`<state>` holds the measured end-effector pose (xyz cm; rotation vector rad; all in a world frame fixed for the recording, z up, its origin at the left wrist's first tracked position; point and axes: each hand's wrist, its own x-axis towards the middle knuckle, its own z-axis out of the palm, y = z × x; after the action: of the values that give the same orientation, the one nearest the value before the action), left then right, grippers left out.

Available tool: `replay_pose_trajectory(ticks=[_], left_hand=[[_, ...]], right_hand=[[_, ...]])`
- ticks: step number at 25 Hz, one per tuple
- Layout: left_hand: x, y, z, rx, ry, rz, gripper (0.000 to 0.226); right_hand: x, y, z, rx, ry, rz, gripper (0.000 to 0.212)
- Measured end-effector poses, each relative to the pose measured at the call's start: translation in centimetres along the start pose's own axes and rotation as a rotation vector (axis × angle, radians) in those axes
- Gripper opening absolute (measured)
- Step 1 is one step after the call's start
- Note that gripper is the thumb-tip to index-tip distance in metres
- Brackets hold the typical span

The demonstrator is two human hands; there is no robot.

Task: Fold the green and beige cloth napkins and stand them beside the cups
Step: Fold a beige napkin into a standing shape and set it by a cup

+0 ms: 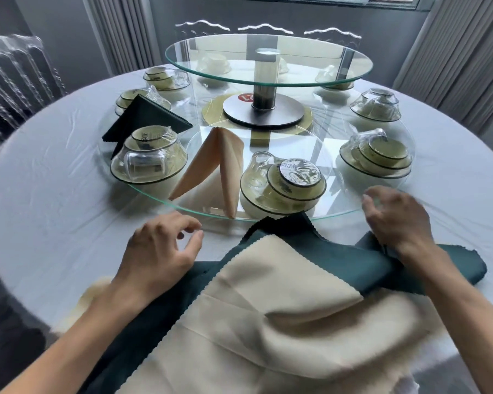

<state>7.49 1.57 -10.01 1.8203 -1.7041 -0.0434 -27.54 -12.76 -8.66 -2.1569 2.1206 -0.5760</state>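
A folded green napkin (145,118) stands on the lower glass turntable (160,198) behind a wrapped cup set (148,157). A folded beige napkin (216,166) stands between that set and another wrapped cup set (285,183). At the table's near edge lies a loose pile, with an unfolded beige napkin (282,294) on top of unfolded green cloth (353,260). My left hand (162,251) hovers at the pile's left edge with fingers loosely curled, holding nothing. My right hand (395,220) has its heel on the green cloth, its fingers relaxed and empty.
More wrapped cup sets (376,157) ring the turntable on the right and at the back. A raised glass tier (268,58) on a metal post stands in the middle. The round table has a white cloth (55,209). Clear chairs stand behind.
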Motion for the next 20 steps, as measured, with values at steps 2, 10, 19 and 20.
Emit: replay_pose_trajectory(ticks=[2,10,19,20], left_hand=[[-0.4,1.5,0.0,-0.035,-0.044,0.057,0.013],[1.5,6.3,1.0,-0.095,-0.164,0.190,0.019],[5.3,9.0,3.1,0.063,-0.398,0.310,0.031],[5.7,9.0,3.4,0.088,-0.439,0.302,0.033]], right_hand=[[0.9,1.5,1.0,-0.075,-0.242,-0.028,0.050],[-1.0,0.0,0.2,-0.243,-0.294,-0.232,0.048],[-4.1,-4.9,-1.8,-0.054,-0.368,-0.338,0.058],[-4.2,-5.2,-1.6,-0.005,-0.379,-0.338,0.056]])
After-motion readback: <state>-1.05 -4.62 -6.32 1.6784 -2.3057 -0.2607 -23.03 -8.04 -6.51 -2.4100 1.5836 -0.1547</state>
